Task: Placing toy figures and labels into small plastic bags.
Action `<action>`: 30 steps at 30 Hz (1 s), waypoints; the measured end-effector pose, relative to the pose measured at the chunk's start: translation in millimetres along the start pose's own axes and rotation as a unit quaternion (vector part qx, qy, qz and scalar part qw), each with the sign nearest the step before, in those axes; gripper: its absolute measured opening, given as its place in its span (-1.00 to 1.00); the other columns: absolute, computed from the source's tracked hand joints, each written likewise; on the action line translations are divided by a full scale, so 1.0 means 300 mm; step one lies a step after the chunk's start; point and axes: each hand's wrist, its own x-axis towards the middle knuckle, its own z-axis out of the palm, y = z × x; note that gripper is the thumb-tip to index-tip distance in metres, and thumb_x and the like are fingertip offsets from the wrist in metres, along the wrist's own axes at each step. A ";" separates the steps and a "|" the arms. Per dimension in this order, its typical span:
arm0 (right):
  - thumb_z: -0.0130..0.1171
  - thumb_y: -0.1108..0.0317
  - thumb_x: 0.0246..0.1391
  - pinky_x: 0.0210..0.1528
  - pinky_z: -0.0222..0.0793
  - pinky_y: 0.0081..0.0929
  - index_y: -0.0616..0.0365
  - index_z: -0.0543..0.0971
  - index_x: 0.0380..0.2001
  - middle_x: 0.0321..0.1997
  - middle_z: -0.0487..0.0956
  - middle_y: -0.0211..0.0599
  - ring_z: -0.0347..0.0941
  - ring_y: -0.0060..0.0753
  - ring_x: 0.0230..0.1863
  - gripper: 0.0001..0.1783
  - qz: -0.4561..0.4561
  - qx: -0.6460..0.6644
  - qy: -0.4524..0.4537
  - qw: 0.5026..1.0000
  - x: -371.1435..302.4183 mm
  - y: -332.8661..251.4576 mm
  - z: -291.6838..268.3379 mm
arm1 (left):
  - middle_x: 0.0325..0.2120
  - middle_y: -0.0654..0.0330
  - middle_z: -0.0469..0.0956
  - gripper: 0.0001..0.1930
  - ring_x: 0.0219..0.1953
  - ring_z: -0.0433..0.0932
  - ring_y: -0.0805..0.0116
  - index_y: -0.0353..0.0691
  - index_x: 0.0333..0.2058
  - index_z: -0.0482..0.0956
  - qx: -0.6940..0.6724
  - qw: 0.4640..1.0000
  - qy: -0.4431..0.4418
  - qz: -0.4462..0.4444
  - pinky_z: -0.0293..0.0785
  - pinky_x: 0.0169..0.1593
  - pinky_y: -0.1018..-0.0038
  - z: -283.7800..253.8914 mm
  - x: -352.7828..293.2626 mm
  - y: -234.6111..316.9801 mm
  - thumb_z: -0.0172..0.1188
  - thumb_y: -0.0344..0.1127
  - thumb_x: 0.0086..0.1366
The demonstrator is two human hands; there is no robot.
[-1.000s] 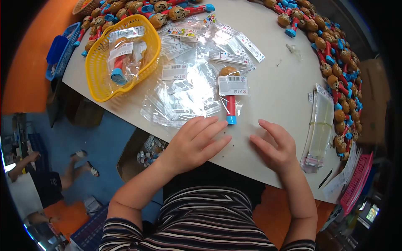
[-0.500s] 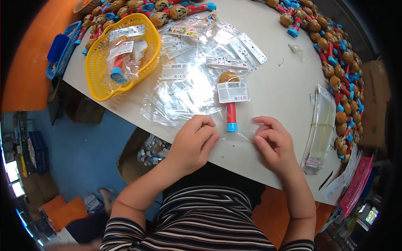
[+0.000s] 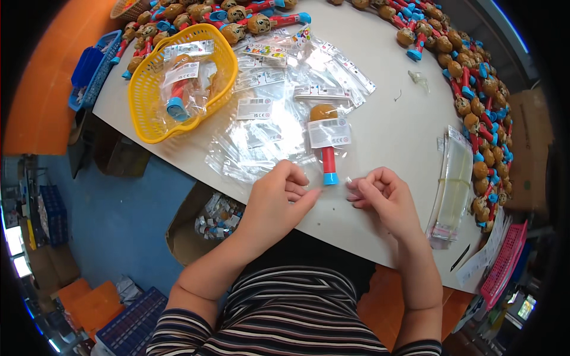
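A toy with a brown round head, red stem and blue foot (image 3: 329,161) lies inside a clear plastic bag (image 3: 347,157) on the table before me. A white printed label covers part of its head. My left hand (image 3: 278,194) is at the bag's lower left edge, fingers curled and thumb stretched along the film by the blue foot. At the lower right corner, my right hand (image 3: 383,199) pinches the film between thumb and fingers. The transparent edge is hard to make out between both hands.
Flat clear bags with labels (image 3: 255,133) spread beyond my left hand. A yellow basket (image 3: 138,113) holds a bagged toy. Loose toys (image 3: 484,127) pile along the far and right edges. Banded clear sleeves (image 3: 452,184) lie at right; a cardboard box (image 3: 185,237) stands below the table's edge.
My right hand has moved left and closed in on the bag's lower edge. My left thumb has stretched out toward the blue foot. The view has shifted slightly.
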 end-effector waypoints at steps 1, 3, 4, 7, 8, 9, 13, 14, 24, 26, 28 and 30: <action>0.12 0.44 0.19 -0.15 0.50 -0.60 0.27 0.43 -0.14 -0.20 0.60 -0.17 0.56 -0.51 -0.23 -0.79 -0.018 0.030 0.018 0.999 -0.005 -0.004 0.005 | -0.38 0.15 0.52 -0.68 -0.36 0.53 0.55 -0.34 -0.18 0.43 -0.051 0.998 0.019 -0.017 0.49 -0.29 0.64 0.005 0.005 0.013 0.34 -0.50 0.11; 0.14 0.47 0.17 -0.14 0.50 -0.59 0.26 0.38 -0.07 -0.19 0.60 -0.18 0.56 -0.51 -0.22 -0.72 -0.043 0.012 0.016 0.999 -0.020 -0.008 0.034 | -0.37 0.15 0.52 -0.60 -0.36 0.53 0.54 -0.32 -0.10 0.37 -0.055 0.998 0.030 -0.007 0.49 -0.29 0.65 0.010 0.003 0.015 0.34 -0.51 0.12; 0.16 0.50 0.15 -0.14 0.50 -0.59 0.25 0.34 0.01 -0.19 0.60 -0.20 0.56 -0.51 -0.22 -0.63 -0.062 -0.003 0.011 0.998 -0.019 -0.010 0.044 | -0.37 0.15 0.52 -0.51 -0.36 0.54 0.54 -0.31 -0.01 0.32 -0.055 0.998 0.041 -0.005 0.48 -0.28 0.65 0.019 0.008 0.015 0.35 -0.51 0.12; 0.18 0.56 0.11 -0.13 0.52 -0.57 0.26 0.36 0.01 -0.24 0.60 -0.23 0.56 -0.52 -0.25 -0.61 -0.033 0.027 0.001 0.999 0.017 -0.003 0.055 | -0.36 0.19 0.52 -0.51 -0.34 0.53 0.54 -0.30 0.01 0.33 -0.095 0.995 0.009 -0.027 0.47 -0.23 0.64 0.022 0.036 -0.004 0.33 -0.54 0.13; 0.18 0.56 0.12 -0.13 0.52 -0.56 0.25 0.37 0.01 -0.26 0.60 -0.25 0.56 -0.52 -0.27 -0.62 -0.025 0.042 -0.020 0.999 0.025 -0.007 0.057 | -0.36 0.19 0.52 -0.51 -0.34 0.53 0.54 -0.30 0.01 0.33 -0.095 0.995 0.008 -0.022 0.47 -0.23 0.64 0.027 0.045 0.003 0.33 -0.54 0.13; 0.19 0.54 0.12 -0.15 0.52 -0.56 0.27 0.41 -0.06 -0.29 0.61 -0.26 0.56 -0.51 -0.29 -0.68 -0.046 0.063 -0.009 0.997 0.021 -0.018 0.056 | -0.35 0.20 0.52 -0.51 -0.32 0.53 0.54 -0.29 0.02 0.33 -0.104 0.994 0.005 0.017 0.47 -0.22 0.63 0.039 0.055 0.019 0.32 -0.56 0.13; 0.17 0.55 0.12 -0.18 0.51 -0.57 0.29 0.47 -0.16 -0.29 0.60 -0.26 0.56 -0.50 -0.27 -0.79 -0.126 0.017 0.060 0.990 -0.019 -0.047 -0.025 | -0.29 0.17 0.55 -0.54 -0.20 0.56 0.45 -0.30 0.02 0.36 -0.058 0.991 -0.003 0.118 0.48 -0.11 0.54 0.018 0.029 0.076 0.31 -0.50 0.15; 0.17 0.57 0.12 -0.19 0.51 -0.58 0.31 0.48 -0.18 -0.28 0.59 -0.24 0.56 -0.50 -0.26 -0.81 -0.157 -0.005 0.081 0.984 -0.032 -0.048 -0.067 | -0.26 0.14 0.56 -0.55 -0.17 0.57 0.41 -0.30 0.01 0.38 -0.019 0.987 -0.020 0.157 0.49 -0.08 0.51 0.007 0.028 0.084 0.31 -0.47 0.16; 0.14 0.48 0.18 -0.16 0.45 -0.57 0.20 0.51 -0.17 -0.26 0.58 -0.36 0.52 -0.53 -0.28 -0.84 -0.147 -0.203 0.389 0.887 -0.154 0.082 -0.283 | -0.11 0.03 0.58 -0.74 0.04 0.53 0.02 -0.29 -0.29 0.59 0.267 0.912 0.140 0.280 0.46 0.08 0.26 -0.087 0.078 -0.133 0.41 -0.41 0.01; 0.14 0.47 0.18 -0.17 0.44 -0.59 0.19 0.52 -0.14 -0.26 0.58 -0.39 0.52 -0.55 -0.26 -0.83 -0.172 -0.346 0.459 0.800 -0.163 0.034 -0.222 | -0.12 0.03 0.59 -0.77 0.02 0.54 0.03 -0.30 -0.32 0.60 0.220 0.921 0.151 0.284 0.47 0.07 0.28 -0.060 0.092 -0.135 0.40 -0.42 0.03; 0.13 0.45 0.20 -0.17 0.43 -0.62 0.18 0.54 -0.12 -0.25 0.58 -0.42 0.52 -0.57 -0.22 -0.81 -0.289 -0.379 0.518 0.710 -0.171 -0.032 -0.113 | -0.09 0.02 0.58 -0.78 0.02 0.55 0.04 -0.31 -0.32 0.60 0.133 0.962 0.151 0.186 0.48 0.05 0.32 -0.039 0.077 -0.107 0.40 -0.43 0.03; 0.13 0.45 0.20 -0.18 0.43 -0.62 0.23 0.55 -0.16 -0.28 0.58 -0.39 0.53 -0.56 -0.23 -0.83 -0.225 -0.253 0.365 0.867 -0.175 -0.048 0.016 | -0.08 0.01 0.58 -0.78 0.01 0.56 0.05 -0.31 -0.32 0.60 0.140 0.948 0.186 0.215 0.48 0.05 0.32 -0.049 0.067 -0.065 0.40 -0.43 0.03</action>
